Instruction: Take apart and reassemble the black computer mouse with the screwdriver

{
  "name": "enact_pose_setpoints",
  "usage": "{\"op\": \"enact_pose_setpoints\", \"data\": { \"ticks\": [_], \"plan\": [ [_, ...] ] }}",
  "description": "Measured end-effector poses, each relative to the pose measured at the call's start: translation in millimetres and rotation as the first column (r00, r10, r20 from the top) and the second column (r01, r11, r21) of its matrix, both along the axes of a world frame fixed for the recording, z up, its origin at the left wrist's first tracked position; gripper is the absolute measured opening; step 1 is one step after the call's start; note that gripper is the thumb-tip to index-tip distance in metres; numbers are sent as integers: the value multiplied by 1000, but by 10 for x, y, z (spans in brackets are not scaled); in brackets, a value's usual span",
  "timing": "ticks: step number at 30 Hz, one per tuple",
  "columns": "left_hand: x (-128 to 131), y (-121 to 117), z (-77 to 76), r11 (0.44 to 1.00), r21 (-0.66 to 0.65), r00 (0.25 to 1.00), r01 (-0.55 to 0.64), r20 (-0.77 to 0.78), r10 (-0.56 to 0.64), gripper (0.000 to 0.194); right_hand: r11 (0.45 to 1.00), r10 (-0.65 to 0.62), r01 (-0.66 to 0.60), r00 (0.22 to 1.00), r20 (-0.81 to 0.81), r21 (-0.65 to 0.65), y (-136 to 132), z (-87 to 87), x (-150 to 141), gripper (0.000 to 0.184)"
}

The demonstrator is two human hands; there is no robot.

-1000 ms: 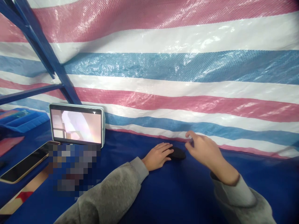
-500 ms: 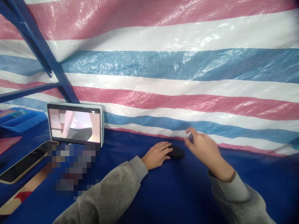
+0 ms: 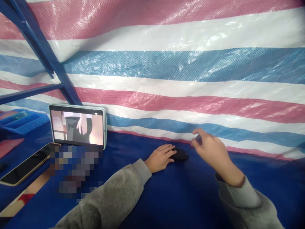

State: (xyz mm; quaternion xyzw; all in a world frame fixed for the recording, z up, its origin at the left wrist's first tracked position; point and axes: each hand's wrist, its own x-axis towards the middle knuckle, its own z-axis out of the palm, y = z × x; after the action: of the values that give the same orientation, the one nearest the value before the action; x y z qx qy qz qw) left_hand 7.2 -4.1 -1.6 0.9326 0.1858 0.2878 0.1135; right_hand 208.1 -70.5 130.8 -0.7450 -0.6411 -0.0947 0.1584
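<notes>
A low, rounded black computer mouse (image 3: 180,155) lies on the dark blue tabletop. My left hand (image 3: 161,158) is at its left end, fingers laid over the top and thumb along the near edge, holding it down. Just past the right end of the mouse, my right hand (image 3: 211,152) is raised above the surface. Its thumb and index finger pinch a small dark-handled tool (image 3: 198,138) with a bit of red and a thin line below it, leading toward the mouse. My palm and fingers hide most of the tool, so its kind is unclear.
A tablet (image 3: 77,125) playing a video leans near the striped tarp wall (image 3: 181,86). Left of it are a phone (image 3: 27,165), a blue divided tray (image 3: 26,122) and a blurred patch. A blue metal frame (image 3: 45,44) rises at the left.
My right hand has shifted slightly right, away from the mouse, with the tool still pinched. The left hand and mouse stay put. The picture on the tablet has changed.
</notes>
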Motion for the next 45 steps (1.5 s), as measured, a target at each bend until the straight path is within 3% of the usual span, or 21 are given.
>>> {"op": "enact_pose_setpoints", "data": {
  "ticks": [2,5,9,14,17,22,28,31,33,35,38,41,45],
  "plan": [
    [-4,-2,7,1000,-19,1000,-15,-3,15,34,999,39,-39,996,-82,5,-13,31,17,25],
    [-14,5,16,996,-76,999,-40,2,41,35,972,216,-232,948,-235,-46,-42,56,44,26],
    [-26,37,20,977,-197,996,-78,19,83,45,851,398,-488,841,-368,-195,-79,-27,63,25],
    [-35,78,19,950,-301,996,-78,19,87,48,723,463,-612,774,-432,-321,-79,-288,98,26],
    [-36,98,20,929,-366,991,-55,93,96,45,704,465,-613,779,-421,-357,-87,-437,89,25],
    [-41,118,44,878,-478,970,-28,201,140,37,703,451,-577,814,-367,-416,-157,-650,-34,26],
    [-41,111,84,863,-492,975,-114,111,192,28,687,508,-635,767,-390,-353,-245,-789,-180,19],
    [-37,108,78,879,-453,974,-147,88,208,26,776,528,-608,771,-357,-168,-216,-828,-159,15],
    [-36,105,70,886,-429,975,-174,50,216,28,849,510,-529,809,-293,17,-163,-905,-104,23],
    [-33,101,61,891,-407,974,-203,6,224,29,878,477,-465,838,-265,111,-99,-1031,-39,39],
    [-22,98,43,894,-387,971,-228,-27,236,31,899,433,-427,839,-330,95,-21,-1238,18,55],
    [-17,105,31,896,-380,972,-230,-43,231,32,903,409,-425,802,-435,66,9,-1360,8,53],
    [-55,125,58,899,-401,984,-176,-41,174,32,904,405,-418,782,-473,83,1,-1395,-21,48]
  ]
}}
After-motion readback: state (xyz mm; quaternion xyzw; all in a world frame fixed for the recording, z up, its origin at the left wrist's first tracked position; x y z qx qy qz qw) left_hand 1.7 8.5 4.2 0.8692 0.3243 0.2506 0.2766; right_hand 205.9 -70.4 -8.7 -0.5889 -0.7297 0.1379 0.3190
